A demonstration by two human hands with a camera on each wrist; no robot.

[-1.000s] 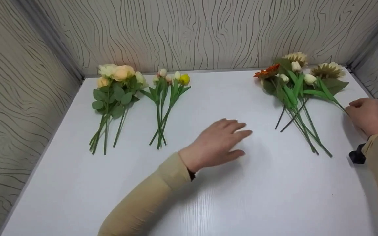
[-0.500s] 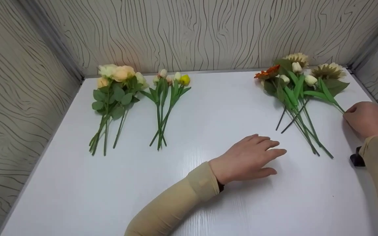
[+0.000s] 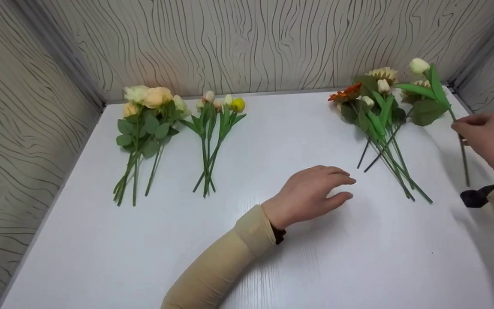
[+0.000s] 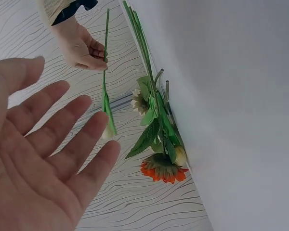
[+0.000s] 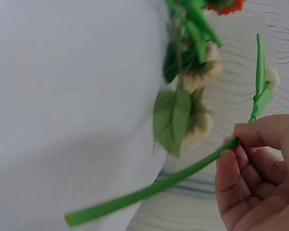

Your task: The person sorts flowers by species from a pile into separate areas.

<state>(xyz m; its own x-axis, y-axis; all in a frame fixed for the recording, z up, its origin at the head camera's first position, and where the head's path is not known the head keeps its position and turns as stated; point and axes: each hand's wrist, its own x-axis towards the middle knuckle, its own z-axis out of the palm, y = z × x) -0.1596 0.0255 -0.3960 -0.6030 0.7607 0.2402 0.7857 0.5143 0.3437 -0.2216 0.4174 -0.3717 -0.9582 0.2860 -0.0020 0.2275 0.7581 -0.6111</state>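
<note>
At the right of the head view my right hand (image 3: 493, 139) pinches the green stem of a white tulip (image 3: 419, 66), held raised above the table. In the right wrist view thumb and fingertips grip that stem (image 5: 159, 187) partway along. A mixed bunch lies just left of it: an orange flower (image 3: 346, 92), white tulips (image 3: 383, 86) and cream flowers (image 3: 382, 74) with crossed stems. My left hand (image 3: 311, 193) hovers over the middle of the table, holding nothing. Its fingers look spread and relaxed in the left wrist view, palm (image 4: 33, 178) showing.
A bunch of cream and peach roses (image 3: 152, 98) lies at the table's back left. Beside it are several tulips, one yellow (image 3: 238, 104), with stems crossed. Wood-patterned panels (image 3: 247, 47) rise behind and at the sides of the white table (image 3: 114, 257).
My right hand has lifted the white tulip up from the bunch, its stem now hanging below the fingers. The left hand moved right, then slightly back left.
</note>
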